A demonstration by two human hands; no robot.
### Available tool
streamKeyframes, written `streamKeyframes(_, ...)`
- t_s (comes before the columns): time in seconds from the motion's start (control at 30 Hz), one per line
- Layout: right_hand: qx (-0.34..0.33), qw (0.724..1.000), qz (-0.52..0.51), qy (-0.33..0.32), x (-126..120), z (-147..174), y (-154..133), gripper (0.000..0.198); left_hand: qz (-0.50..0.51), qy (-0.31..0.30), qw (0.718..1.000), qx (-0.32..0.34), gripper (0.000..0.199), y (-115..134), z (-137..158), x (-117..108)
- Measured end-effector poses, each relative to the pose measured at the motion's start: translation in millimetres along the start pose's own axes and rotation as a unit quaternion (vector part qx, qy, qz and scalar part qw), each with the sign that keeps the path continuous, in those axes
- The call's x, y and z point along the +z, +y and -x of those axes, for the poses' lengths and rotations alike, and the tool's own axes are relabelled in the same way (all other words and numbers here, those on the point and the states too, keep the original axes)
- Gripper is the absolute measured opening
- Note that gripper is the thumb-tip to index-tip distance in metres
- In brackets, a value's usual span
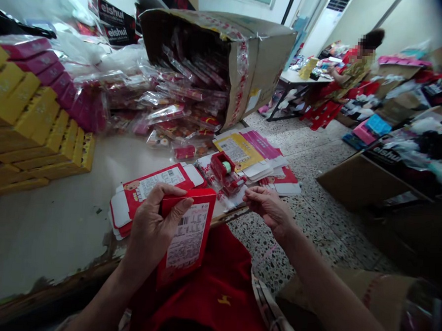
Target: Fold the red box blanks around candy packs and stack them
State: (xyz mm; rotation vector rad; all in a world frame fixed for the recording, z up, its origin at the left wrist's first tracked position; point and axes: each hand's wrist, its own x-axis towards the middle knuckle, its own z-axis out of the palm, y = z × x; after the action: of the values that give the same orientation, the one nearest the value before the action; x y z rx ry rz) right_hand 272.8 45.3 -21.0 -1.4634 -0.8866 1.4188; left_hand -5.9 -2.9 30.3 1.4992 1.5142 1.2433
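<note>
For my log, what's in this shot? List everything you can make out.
Red box: 1, white label, in the left hand
Flat cartons: several, red and white, on the table
Tape dispenser: 1, red, between cartons
Yellow flat carton: at least 1, beyond the dispenser
Large cardboard box: 1, brown, on its side
Bagged items: many, mostly reddish, at its mouth
Yellow boxes: many, stacked left
Magenta boxes: several, behind them
Table: 1, pale, under these
Co-worker: 1, yellowish top, far right
Left hand: 1, gripping the red box
Right hand: 1, fingertips pinched, near the dispenser; contents unclear
</note>
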Motion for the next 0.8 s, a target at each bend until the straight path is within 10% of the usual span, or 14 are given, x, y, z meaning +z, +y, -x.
streamKeyframes(0.33,-0.109,0.990,0.092,0.013,-20,-19,3,0.041,0.096,-0.249,0.962,-0.065,0.039,-33,-41,34)
streamKeyframes(0.57,-0.208,0.885,0.204,-0.364,10,31,-68,0.038,0.159,-0.339,0.924,-0.074,0.054,-42,-47,57)
streamKeyframes(0.8,-0.230,0.820,0.276,-0.446,47,18,-63,0.025,0.220,-0.361,0.902,-0.091,0.051,-31,-37,42)
